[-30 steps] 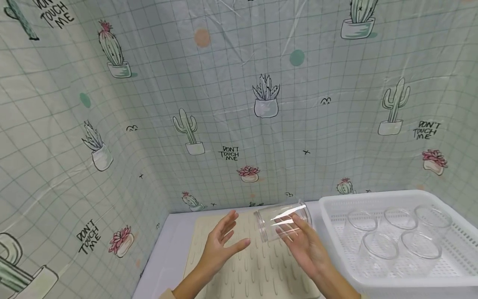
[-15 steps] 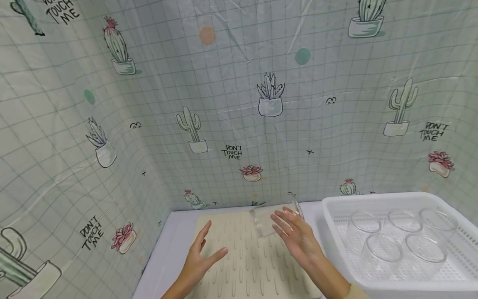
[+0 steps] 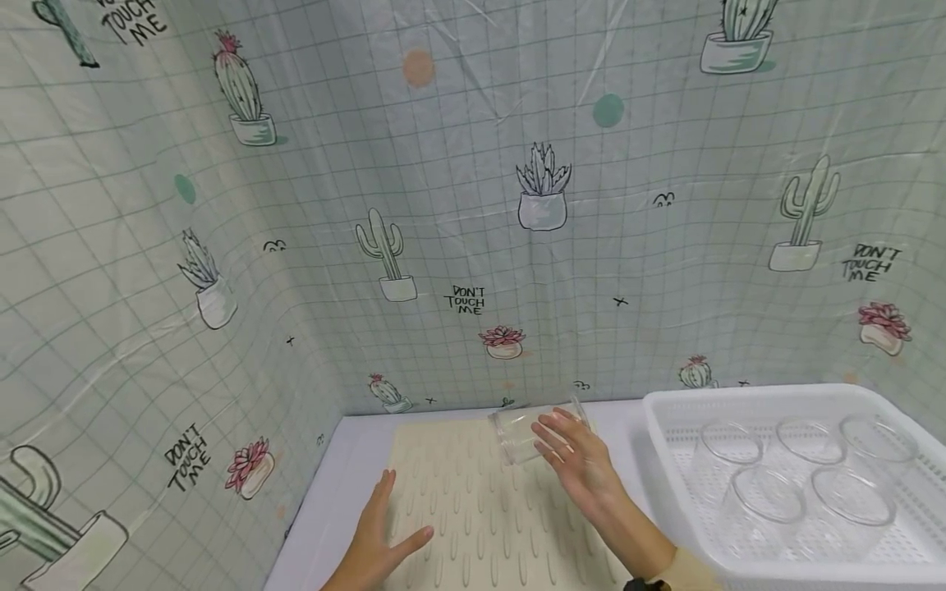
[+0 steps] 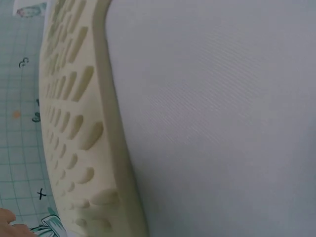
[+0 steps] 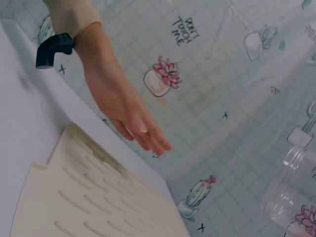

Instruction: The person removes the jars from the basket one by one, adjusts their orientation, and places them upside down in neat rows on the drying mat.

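Jar [image 3: 520,435], clear and tilted on its side over the far part of the mat [image 3: 480,509], is gripped in the head view by the right hand [image 3: 580,468], while the left hand [image 3: 375,546] is spread, bare of any object. In the left wrist view no jar is shown. In the right wrist view its smooth walls are seen at the right; stiff, slippery, probably light and perhaps breakable, it should be taken round the middle.

- White tabletop [image 3: 332,484], left edge in view.
- Flat cream mat [image 3: 473,529] (rows of elongated marks all over it), near the back edge.
- White perforated basket [image 3: 835,568], upright on the tabletop's right side, near the back edge.
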{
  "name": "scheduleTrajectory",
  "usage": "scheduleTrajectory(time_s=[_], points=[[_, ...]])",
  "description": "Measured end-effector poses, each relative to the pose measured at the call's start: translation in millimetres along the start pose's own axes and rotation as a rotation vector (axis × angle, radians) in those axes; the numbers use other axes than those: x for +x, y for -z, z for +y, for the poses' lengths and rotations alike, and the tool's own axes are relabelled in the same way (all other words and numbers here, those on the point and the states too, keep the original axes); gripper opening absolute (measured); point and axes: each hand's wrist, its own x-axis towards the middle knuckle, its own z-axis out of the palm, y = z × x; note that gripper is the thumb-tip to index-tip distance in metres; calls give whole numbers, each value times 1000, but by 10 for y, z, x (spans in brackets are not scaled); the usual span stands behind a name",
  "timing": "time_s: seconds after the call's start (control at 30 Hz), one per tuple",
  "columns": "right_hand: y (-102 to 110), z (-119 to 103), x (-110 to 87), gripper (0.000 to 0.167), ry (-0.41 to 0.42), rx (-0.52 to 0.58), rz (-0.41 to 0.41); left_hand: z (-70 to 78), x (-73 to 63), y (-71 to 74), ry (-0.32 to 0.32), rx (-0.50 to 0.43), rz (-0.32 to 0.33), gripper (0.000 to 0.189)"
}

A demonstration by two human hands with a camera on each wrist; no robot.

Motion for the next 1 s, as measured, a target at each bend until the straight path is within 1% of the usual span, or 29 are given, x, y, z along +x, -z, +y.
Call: scheduleTrajectory(time_s=[0.1, 0.2, 0.27, 0.37, 0.4, 0.47, 0.5, 0.57, 0.6, 0.63, 0.73, 0.8, 0.9, 0.97, 1.0], points=[[-11, 35, 46, 26, 0, -13, 21, -108, -11, -31, -8, 88, -29, 106], [-18, 77, 99, 26, 7, -34, 42, -215, -19, -79, 9, 139, -58, 108], [-14, 114, 134, 33, 13, -53, 43, -282, -21, -118, 19, 156, -73, 109], [-7, 177, 179, 45, 33, -80, 18, -377, -20, -176, 25, 179, -86, 110], [2, 199, 198, 45, 43, -78, -4, -407, -20, -194, 22, 187, -90, 111], [-1, 240, 230, 44, 57, -98, -15, -469, -21, -228, 25, 215, -97, 113], [-3, 261, 251, 40, 62, -99, -13, -497, -21, -243, 28, 227, -105, 114], [-17, 304, 299, 38, 55, -112, 8, -543, -25, -264, 21, 266, -120, 116], [-26, 325, 323, 37, 47, -117, 25, -560, -29, -272, 22, 286, -130, 117], [-45, 344, 346, 38, 36, -132, 55, -575, -31, -280, 14, 309, -137, 117], [-77, 409, 416, 41, 16, -163, 90, -603, -39, -295, -21, 391, -147, 116], [-100, 448, 447, 43, 14, -186, 97, -610, -44, -301, -33, 437, -149, 116], [-122, 507, 489, 52, 14, -239, 85, -605, -44, -297, -44, 490, -152, 115], [-133, 538, 517, 60, 16, -271, 80, -592, -39, -287, -48, 492, -154, 114], [-136, 553, 531, 61, 19, -293, 76, -587, -36, -283, -51, 493, -154, 113]])
